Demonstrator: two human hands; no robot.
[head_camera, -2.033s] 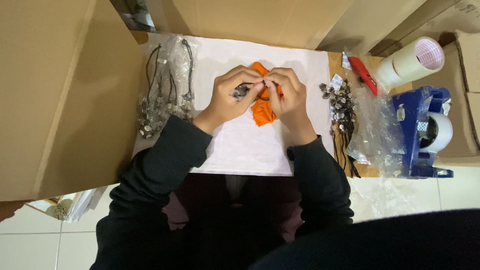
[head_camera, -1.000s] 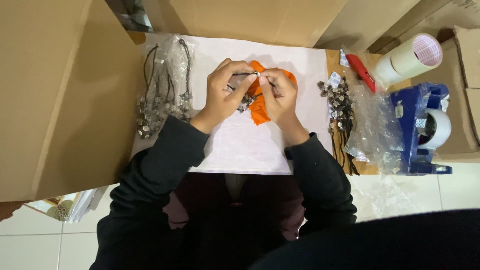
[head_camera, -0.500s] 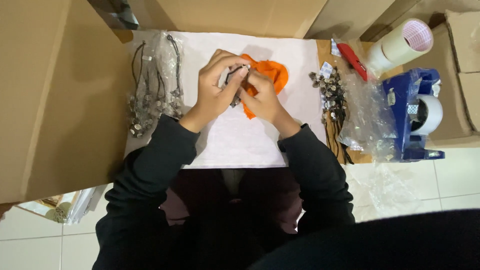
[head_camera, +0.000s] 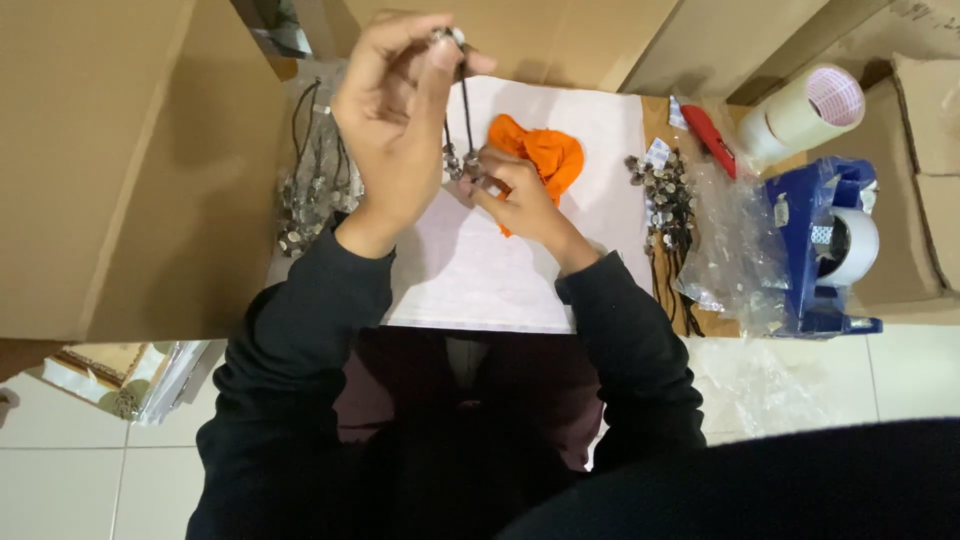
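Over the white sheet, left hand fingers pinch a beaded cord aloft; right hand fingers grip its lower beads.

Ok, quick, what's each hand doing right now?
Left hand: raised, closed on the top of a dark beaded cord.
Right hand: closed on the cord's lower end, beside the orange cloth.

Small home packing station, set up on a white tiled floor, work surface walled in by flattened cardboard boxes, blue tape dispenser, spare tape roll, red box cutter, heaps of corded metal trinkets laid beside clear plastic bags
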